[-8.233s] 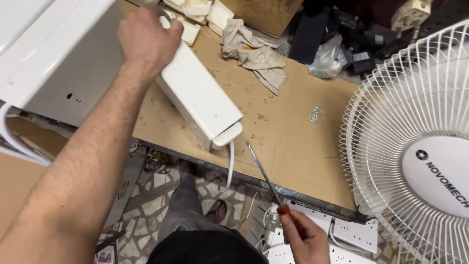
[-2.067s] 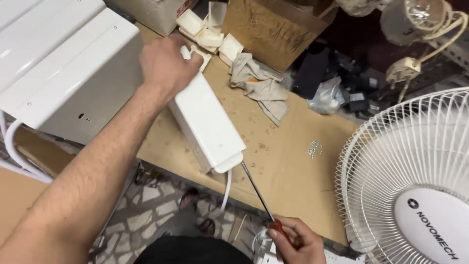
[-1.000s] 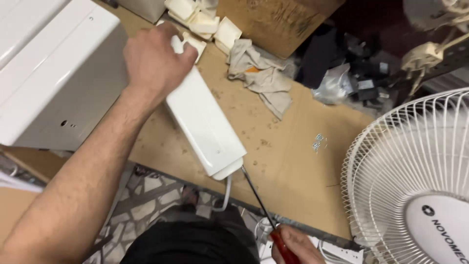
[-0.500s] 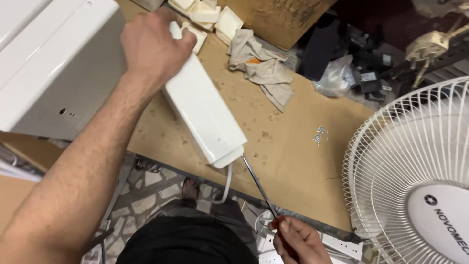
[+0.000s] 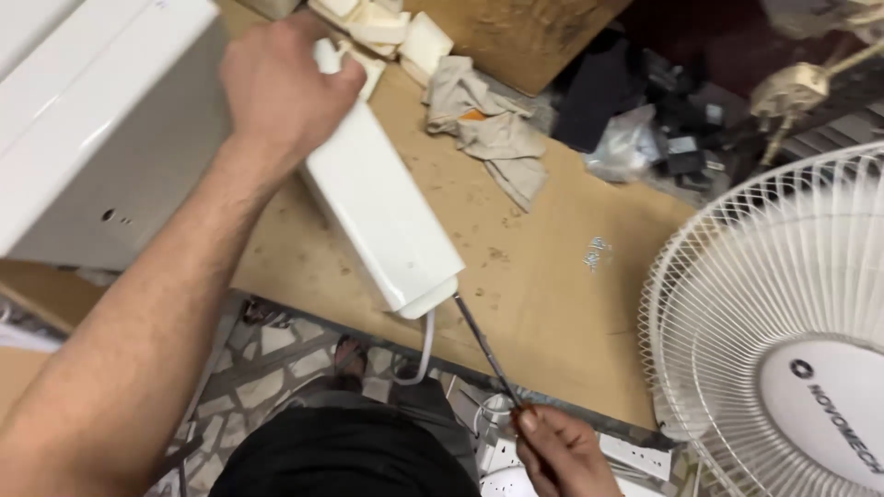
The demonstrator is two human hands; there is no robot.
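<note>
Head view. Compared with half a second earlier, the scene has barely shifted: the long white plastic power-strip housing (image 5: 382, 221) lies at the same slant on the brown fibreboard bench (image 5: 543, 294), its near end overhanging the bench edge, a white cord (image 5: 422, 354) hanging below. The left hand (image 5: 281, 87) stays clenched over the housing's far end, pinning it. The right hand (image 5: 562, 451) grasps a slender metal screwdriver (image 5: 483, 345), whose tip meets the housing's near end. The work remains at that end. A white wire fan guard (image 5: 783, 322) crowds the right; open bench lies between housing and guard, with a crumpled beige rag (image 5: 488, 138) beyond.
</note>
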